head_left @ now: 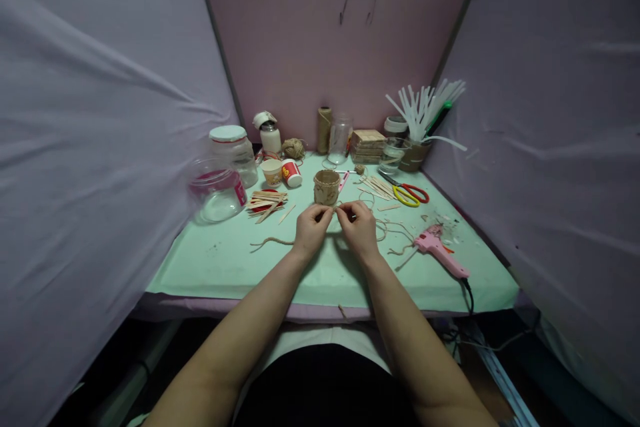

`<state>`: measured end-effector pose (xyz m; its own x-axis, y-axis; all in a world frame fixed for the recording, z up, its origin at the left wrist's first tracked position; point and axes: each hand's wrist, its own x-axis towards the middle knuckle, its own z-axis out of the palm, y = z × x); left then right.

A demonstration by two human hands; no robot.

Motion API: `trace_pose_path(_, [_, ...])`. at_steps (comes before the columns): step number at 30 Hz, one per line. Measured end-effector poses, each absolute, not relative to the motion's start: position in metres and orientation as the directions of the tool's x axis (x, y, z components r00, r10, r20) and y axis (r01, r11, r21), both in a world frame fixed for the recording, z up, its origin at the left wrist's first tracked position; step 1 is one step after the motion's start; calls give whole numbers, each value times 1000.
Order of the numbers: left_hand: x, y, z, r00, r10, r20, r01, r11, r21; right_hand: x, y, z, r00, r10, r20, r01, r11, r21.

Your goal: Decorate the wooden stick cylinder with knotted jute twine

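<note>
My left hand (313,227) and my right hand (357,223) meet over the middle of the table, thumbs and forefingers pinched close together on a thin piece of twine. One loose end of twine (273,240) lies on the cloth left of my left hand. More twine (395,225) curls on the table to the right of my right hand. Just beyond my fingertips stands a small twine-covered cup (327,188), upright. The short piece between my fingertips is too small to make out fully.
A pink glue gun (443,253) lies at the right, its cord over the front edge. Scissors (407,193) and wooden sticks (267,203) lie farther in. Clear jars (217,197), paper cups (291,173), a twine spool (325,130) and a pot of glue sticks (414,155) stand behind.
</note>
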<state>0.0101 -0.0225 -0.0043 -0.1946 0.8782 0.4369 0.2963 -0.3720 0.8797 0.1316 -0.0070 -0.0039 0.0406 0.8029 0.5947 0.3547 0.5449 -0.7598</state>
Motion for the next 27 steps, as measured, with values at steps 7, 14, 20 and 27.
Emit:
trace_pose_path(7, [10,-23,-4,-157,847,507,375,-424,824,133,-8,0,13,854,520,234,503,-832])
trace_pose_path(14, [10,-24,-4,-174,858,483,395,-389,833,132,-1,-9,-6,900,435,186,429,-884])
trace_pose_path(20, [10,-20,-5,-257,912,320,222,-266,938,130,-3,-8,-50,895,443,204,443,-873])
trace_pose_path(27, [8,-15,-1,28,992,-122,-366,124,922,129,-8,1,-76,924,376,-2,377,-926])
